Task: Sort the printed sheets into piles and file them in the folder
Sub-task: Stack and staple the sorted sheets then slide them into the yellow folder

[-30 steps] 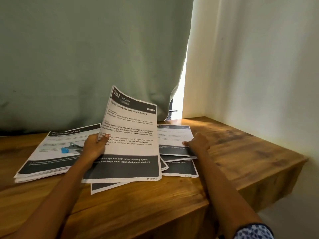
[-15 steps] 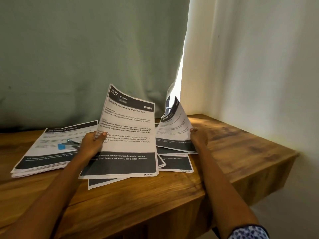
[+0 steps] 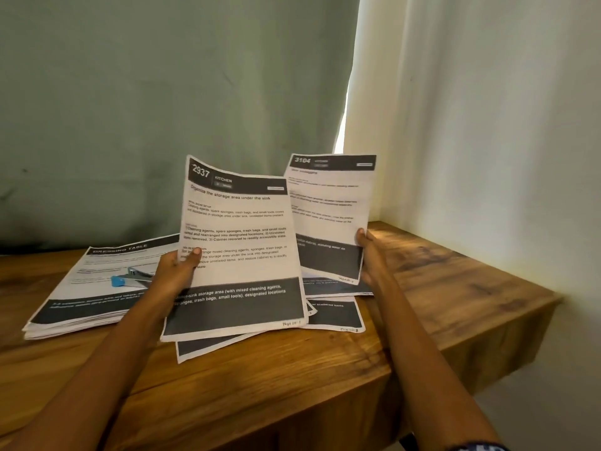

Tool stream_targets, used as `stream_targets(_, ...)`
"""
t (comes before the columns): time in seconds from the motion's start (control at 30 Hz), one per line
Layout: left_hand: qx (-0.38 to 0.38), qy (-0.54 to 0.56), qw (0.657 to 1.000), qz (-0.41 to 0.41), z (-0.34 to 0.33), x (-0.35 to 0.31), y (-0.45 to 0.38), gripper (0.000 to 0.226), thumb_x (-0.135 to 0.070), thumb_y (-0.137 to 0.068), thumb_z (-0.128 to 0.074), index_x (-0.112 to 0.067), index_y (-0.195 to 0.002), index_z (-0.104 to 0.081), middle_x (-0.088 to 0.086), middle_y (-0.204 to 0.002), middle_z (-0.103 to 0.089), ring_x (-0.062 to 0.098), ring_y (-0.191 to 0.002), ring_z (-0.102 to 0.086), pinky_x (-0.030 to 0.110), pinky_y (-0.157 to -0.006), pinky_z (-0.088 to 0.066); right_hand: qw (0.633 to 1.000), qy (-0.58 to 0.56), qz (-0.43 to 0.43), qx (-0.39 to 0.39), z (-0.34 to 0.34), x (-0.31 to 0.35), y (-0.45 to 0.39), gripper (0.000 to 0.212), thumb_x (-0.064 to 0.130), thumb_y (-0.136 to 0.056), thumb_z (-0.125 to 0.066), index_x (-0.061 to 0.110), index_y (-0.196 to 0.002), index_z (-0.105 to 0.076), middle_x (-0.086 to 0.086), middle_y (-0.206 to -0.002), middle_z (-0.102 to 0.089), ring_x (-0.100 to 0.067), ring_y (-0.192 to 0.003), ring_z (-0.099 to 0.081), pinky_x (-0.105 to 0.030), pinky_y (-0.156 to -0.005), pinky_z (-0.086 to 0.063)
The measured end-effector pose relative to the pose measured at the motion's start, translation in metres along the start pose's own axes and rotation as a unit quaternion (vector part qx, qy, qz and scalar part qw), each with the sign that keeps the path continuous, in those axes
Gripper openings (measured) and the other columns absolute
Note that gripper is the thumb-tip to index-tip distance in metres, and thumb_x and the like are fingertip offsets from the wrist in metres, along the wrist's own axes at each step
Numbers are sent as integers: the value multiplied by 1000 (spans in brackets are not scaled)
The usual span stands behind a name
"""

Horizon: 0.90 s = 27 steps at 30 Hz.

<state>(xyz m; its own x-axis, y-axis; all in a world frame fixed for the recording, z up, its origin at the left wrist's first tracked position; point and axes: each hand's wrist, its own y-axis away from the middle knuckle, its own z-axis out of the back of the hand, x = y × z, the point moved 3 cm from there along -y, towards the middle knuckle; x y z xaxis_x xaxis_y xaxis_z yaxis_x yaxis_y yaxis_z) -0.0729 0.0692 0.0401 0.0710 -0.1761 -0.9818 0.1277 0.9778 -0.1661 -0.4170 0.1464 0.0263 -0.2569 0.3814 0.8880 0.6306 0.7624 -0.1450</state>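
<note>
Two printed sheets are held upright so that their headers can be read and compared. The sheet numbered 2937 (image 3: 239,242) is pinched at its left edge by the left hand (image 3: 177,271), thumb on the printed face. The sheet numbered 3104 (image 3: 330,216), at about two o'clock from it, is gripped at its right edge by the right hand (image 3: 370,255); the fingers behind are hidden, so the grip is probably a pinch. Loose sheets (image 3: 335,312) lie beneath, unsorted. At nine o'clock a finished pile (image 3: 81,294) is weighted by a blue-tipped stapler (image 3: 130,278) on the wooden table (image 3: 455,288). No folder is seen.
</note>
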Motion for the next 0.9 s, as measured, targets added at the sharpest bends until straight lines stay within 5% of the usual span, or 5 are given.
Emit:
stream_targets(0.1,-5,26,1000,11,4,0,-1,37,-27,-95,-48,-6,-126,-51,18,-124,-59,37,-110,-57,53,-98,-43,995,-46,-38,75,-11,0,12,24,24,-98,-46,8,-110,-59,-9,-88,-74,-25,-77,-71,-40,-65,-59)
stream_targets(0.3,0,50,999,15,5,1,-1,36,-27,-95,-49,-6,-124,-51,19,-123,-59,36,-107,-58,51,-96,-45,995,-53,-40,76,-17,-1,16,43,29,-95,-51,7,-132,-50,-18,-124,-61,-36,-113,-58,-58,-98,-42)
stream_targets(0.6,3,67,998,13,5,1,0,36,-26,-95,-49,-6,-125,-50,17,-122,-59,31,-99,-58,44,-86,-47,992,-71,-40,98,-18,-1,15,38,27,-95,-51,8,-127,-52,-19,-124,-60,-34,-108,-60,-54,-91,-48)
stream_targets(0.8,34,203,976,77,5,-3,1,13,-20,-96,-48,-15,-105,-56,6,-102,-65,22,-79,-61,39,-58,-55,985,-101,-24,135,-26,2,18,44,28,-79,-64,10,-119,-57,-17,-119,-63,-32,-107,-60,-54,-100,-42)
stream_targets(0.9,57,234,967,83,1,-4,3,12,-18,-97,-45,-17,-100,-56,8,-105,-63,24,-86,-61,42,-70,-55,980,-51,-74,179,-39,-10,28,65,35,-73,-76,9,-128,-50,-22,-124,-59,-39,-113,-57,-59,-101,-39)
